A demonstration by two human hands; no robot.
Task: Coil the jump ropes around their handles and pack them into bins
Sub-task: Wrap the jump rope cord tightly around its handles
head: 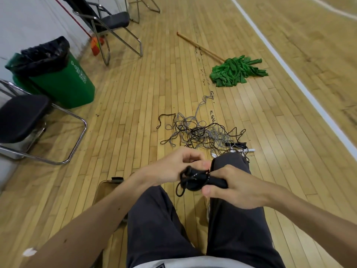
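One green bin (pixel 63 84) w/ black liner is seen far left of the tangled rope pile (pixel 201 132); a green mop (pixel 236 71) is laid beyond the pile, to its right. Nearer cam than the pile, over the knees, a black jump rope (pixel 195 179) is held: handles are gripped in the right hand (pixel 239 188), fingers curled round; wound cord is pinched by the left hand (pixel 172 168). A loose loop is hung below.

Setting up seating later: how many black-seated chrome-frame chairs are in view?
3: one black-seated chrome-frame chair at the left edge, one at the top left, and only a third's legs at the top edge. Others may be hidden.
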